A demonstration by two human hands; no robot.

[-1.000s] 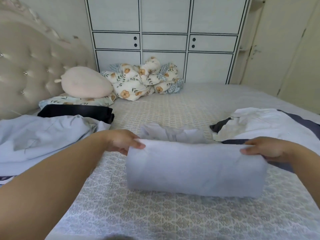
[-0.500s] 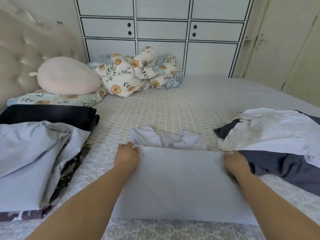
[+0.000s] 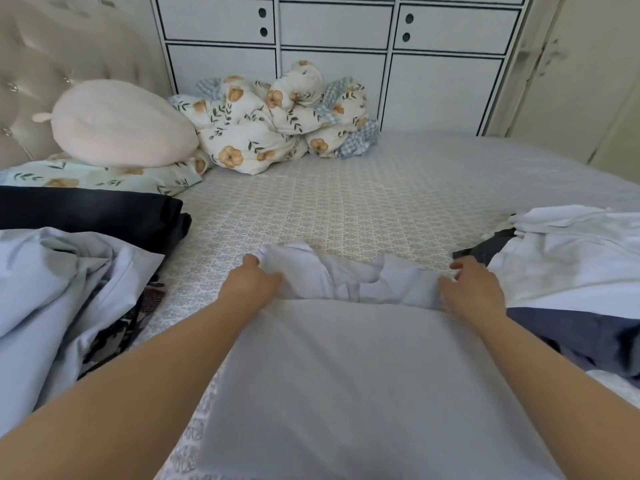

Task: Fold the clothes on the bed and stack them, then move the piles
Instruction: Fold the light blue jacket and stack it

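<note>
A pale blue shirt lies flat on the patterned bed sheet right in front of me, its far end bunched up. My left hand grips that bunched cloth at its left corner. At the right corner, my right hand rests with its fingers loosely spread and nothing held. On the left a crumpled light blue garment sits beside a folded dark navy one. On the right a white garment lies over a navy one.
A pink plush cushion sits on a floral pillow by the tufted headboard. A crumpled floral duvet lies at the far side against white cabinets. A cream door stands at the right.
The fold I held up by its two ends now lies flat on the bed. Both hands have moved forward to the shirt's bunched far end, and my right hand has let go.
</note>
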